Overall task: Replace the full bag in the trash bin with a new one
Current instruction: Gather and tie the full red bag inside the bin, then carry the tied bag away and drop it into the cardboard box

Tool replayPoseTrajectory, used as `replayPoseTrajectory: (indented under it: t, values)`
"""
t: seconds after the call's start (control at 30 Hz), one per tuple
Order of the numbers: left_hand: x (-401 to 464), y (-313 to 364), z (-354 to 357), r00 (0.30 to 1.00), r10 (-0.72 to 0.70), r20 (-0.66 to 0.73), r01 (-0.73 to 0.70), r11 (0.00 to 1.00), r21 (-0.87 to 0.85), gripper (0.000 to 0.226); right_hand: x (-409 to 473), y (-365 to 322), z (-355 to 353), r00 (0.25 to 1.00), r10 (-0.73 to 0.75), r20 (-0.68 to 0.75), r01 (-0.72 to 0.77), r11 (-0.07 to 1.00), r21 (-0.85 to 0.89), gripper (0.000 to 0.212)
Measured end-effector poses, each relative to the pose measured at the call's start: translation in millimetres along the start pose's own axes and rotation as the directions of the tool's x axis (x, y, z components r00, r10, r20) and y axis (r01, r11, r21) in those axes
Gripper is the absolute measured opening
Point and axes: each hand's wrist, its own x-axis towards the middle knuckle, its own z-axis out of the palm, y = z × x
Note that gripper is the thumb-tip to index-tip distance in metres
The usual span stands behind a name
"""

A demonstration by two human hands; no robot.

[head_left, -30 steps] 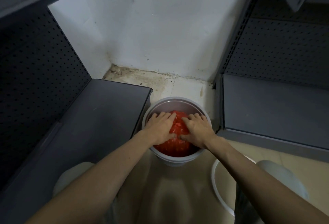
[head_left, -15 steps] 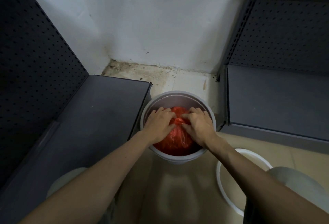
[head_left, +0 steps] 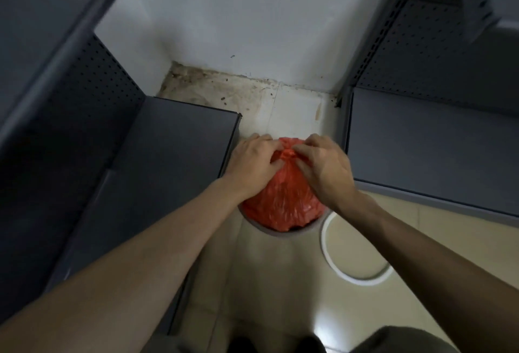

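A full red plastic bag (head_left: 283,201) bulges up out of the round grey trash bin (head_left: 280,232), whose near rim alone shows below it. My left hand (head_left: 254,163) and my right hand (head_left: 323,164) both grip the gathered neck of the bag at its top, fingers curled round the bunched plastic. The bag hides most of the bin and its inside.
A white ring (head_left: 337,265), the bin's loose rim or lid, lies on the tiled floor to the right. Dark grey shelves (head_left: 174,161) stand close on the left and another shelf unit (head_left: 421,139) on the right. A dirty floor corner (head_left: 224,91) meets the white wall behind.
The red bag has risen out of the bin with its neck gathered between both hands. The view has lifted and tilted down, so the bin looks farther below.
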Motion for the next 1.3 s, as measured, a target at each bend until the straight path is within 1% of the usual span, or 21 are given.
replayPoseTrajectory:
  t: [0.13,0.27,0.33,0.43,0.53,0.6,0.77,0.9,1.03,1.13,1.2,1.3]
  values:
    - [-5.0,56.0,-90.1,0.999,-0.041,0.005,0.041,0.998,-0.047,0.030,-2.0,-36.9,-99.1,1.000,-0.010,0.006,0.010,1.000,0.004,0.024]
    - [-15.0,126.8,-204.9,0.998,-0.060,0.004,0.060,0.995,-0.077,0.031,-6.1,-87.6,-225.7,0.999,-0.017,0.039,0.016,1.000,0.014,0.024]
    - [-23.2,165.0,-265.9,0.999,-0.048,-0.020,0.046,0.997,-0.067,0.030,-10.5,-117.0,-293.7,0.999,-0.022,0.039,0.021,0.999,0.031,0.023]
    - [-34.9,217.7,-352.8,0.995,-0.039,-0.092,0.034,0.998,-0.053,0.030,-16.4,-159.6,-390.5,0.999,-0.053,0.005,0.053,0.996,0.073,0.024]
    - [-39.0,266.3,-426.6,0.992,-0.004,-0.130,0.005,1.000,0.006,0.031,-22.4,-188.5,-472.2,0.993,-0.103,-0.051,0.108,0.989,0.099,0.029]
    - [-42.3,293.7,-469.5,0.988,0.002,-0.156,0.004,0.999,0.042,0.031,-24.9,-203.5,-516.9,0.988,-0.140,-0.064,0.147,0.983,0.106,0.031]
    - [-72.2,349.4,-542.6,0.957,-0.078,-0.279,0.085,0.996,0.016,0.029,-31.6,-234.1,-606.1,0.933,-0.351,-0.082,0.358,0.929,0.093,0.032]
    - [-107.0,379.2,-590.4,0.902,-0.170,-0.397,0.204,0.978,0.045,0.027,-31.7,-270.2,-655.7,0.850,-0.521,-0.078,0.527,0.846,0.078,0.027]
    - [-164.3,390.9,-633.8,0.808,-0.256,-0.531,0.327,0.944,0.042,0.028,-37.1,-330.3,-681.5,0.730,-0.676,-0.099,0.683,0.723,0.101,0.022]
    - [-225.9,396.5,-664.5,0.731,-0.286,-0.619,0.421,0.903,0.080,0.025,-58.3,-384.4,-689.5,0.622,-0.776,-0.102,0.780,0.605,0.159,0.021]
    - [-277.4,401.7,-682.3,0.672,-0.306,-0.675,0.497,0.861,0.104,0.023,-80.8,-425.1,-692.2,0.527,-0.845,-0.089,0.841,0.504,0.195,0.021]
    - [-365.3,412.8,-700.8,0.577,-0.354,-0.736,0.602,0.793,0.090,0.025,-128.9,-490.2,-690.8,0.392,-0.914,-0.103,0.900,0.358,0.249,0.022]
